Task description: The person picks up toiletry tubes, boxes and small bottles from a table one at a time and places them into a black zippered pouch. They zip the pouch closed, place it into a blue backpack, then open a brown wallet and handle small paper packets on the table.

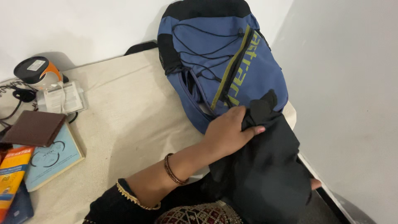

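Observation:
My left hand (230,130), with a brown bangle on its wrist, is closed on the upper edge of a black cloth (265,170) just in front of a blue backpack (232,58). The backpack lies on a cream-covered surface (132,116). It has a black top, black elastic cord and a yellow-green stripe. The cloth hangs down over my lap at the lower right. Of my right hand (316,183) only a small bit of skin shows at the cloth's right edge; the cloth hides the remainder.
At the left lie a brown wallet (35,127) on a light blue book (52,157), an orange packet (11,174), a clear plastic box (62,97), a round black, orange and white device (36,70) and cables. A white wall (348,103) stands close on the right.

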`<state>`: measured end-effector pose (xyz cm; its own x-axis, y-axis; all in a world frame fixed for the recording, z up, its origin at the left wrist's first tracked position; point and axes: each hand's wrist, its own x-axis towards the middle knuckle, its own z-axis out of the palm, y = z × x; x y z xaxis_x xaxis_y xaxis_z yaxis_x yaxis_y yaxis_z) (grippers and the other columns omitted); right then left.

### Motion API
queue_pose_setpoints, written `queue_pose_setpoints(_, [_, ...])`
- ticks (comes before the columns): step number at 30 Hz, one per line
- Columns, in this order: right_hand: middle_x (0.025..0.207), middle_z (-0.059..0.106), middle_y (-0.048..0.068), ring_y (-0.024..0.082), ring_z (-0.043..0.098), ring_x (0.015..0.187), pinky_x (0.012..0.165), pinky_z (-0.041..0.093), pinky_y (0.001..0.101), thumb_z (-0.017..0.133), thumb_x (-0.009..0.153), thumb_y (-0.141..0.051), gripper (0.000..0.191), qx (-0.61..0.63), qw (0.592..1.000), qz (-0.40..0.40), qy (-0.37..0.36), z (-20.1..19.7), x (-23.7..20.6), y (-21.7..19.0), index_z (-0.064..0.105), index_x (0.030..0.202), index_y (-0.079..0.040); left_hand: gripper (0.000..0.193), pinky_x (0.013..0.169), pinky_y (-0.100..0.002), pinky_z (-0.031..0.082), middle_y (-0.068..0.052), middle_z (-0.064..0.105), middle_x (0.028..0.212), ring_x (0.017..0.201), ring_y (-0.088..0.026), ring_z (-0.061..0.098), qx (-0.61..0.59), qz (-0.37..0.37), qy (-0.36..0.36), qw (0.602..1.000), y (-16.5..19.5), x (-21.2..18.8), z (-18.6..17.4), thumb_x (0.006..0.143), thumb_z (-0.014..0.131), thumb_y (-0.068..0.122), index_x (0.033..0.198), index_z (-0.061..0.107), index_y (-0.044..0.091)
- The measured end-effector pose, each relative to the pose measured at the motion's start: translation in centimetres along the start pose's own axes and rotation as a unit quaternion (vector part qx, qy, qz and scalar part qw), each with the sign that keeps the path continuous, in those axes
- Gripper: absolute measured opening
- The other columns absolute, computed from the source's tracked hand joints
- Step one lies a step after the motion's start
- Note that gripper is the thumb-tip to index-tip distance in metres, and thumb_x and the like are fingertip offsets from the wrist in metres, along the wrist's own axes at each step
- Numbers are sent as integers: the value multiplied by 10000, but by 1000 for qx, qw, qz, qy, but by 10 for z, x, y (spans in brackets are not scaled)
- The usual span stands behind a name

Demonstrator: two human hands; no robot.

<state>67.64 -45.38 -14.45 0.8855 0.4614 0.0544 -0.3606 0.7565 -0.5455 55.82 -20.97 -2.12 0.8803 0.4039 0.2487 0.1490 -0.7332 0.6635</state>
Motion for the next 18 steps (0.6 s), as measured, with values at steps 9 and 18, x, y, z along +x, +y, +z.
queue_pose_setpoints(9, [1387, 600, 165, 324, 596, 1232, 1097, 439, 493, 635, 931, -563, 750, -19, 999, -42, 25, -23, 25, -46, 508, 1456, -43, 676, 833, -479, 484, -132, 635, 1247, 1131, -345, 628, 261, 246, 50, 932, -46, 40, -34, 702, 799, 565, 1212, 675, 139])
queue_pose_setpoints(18, [1372, 609, 158, 317, 601, 1219, 1089, 444, 483, 627, 931, -574, 748, -30, 996, -62, 49, -32, 21, -58, 515, 1447, -45, 659, 844, -481, 525, -129, 643, 1231, 1147, -363, 636, 313, 275, -51, 908, -62, 54, -33, 715, 839, 438, 1254, 643, 113])
